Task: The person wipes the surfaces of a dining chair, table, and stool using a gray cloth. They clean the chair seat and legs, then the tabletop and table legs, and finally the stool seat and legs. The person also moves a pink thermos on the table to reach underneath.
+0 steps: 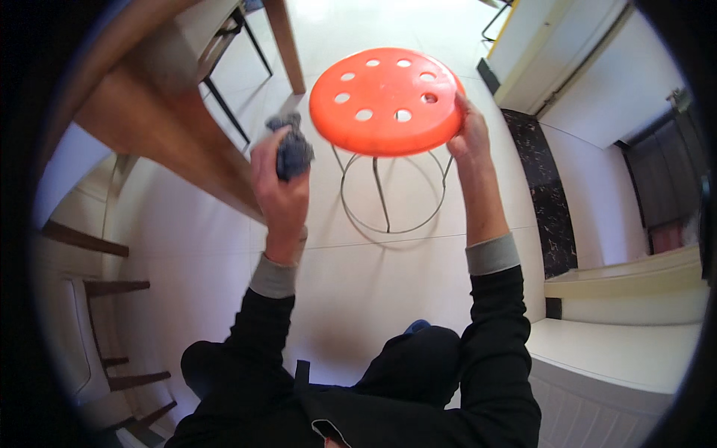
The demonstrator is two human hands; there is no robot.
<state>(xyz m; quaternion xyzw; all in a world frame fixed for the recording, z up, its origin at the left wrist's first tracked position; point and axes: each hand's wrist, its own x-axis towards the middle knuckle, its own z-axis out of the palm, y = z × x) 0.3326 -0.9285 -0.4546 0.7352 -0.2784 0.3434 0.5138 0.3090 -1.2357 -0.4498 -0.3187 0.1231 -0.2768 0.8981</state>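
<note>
A round stool with an orange-red plastic seat [386, 106] and a ring of holes stands before me. Thin metal legs [381, 193] joined by a wire hoop show below it. My right hand [470, 129] grips the seat's right rim, its fingers partly hidden under the edge. A crumpled dark grey-blue cloth [294, 151] is bunched in my left hand [280, 182], just left of the seat and apart from it. The cloth and this hand are slightly blurred.
At the left, a wooden table [168, 134] and its leg [285, 50] stand close to my left hand. Dark chair legs [224, 106] show behind. Wooden legs [117, 288] jut in at lower left. A white cabinet [616, 347] lies at right, beyond a black marbled floor strip [540, 196].
</note>
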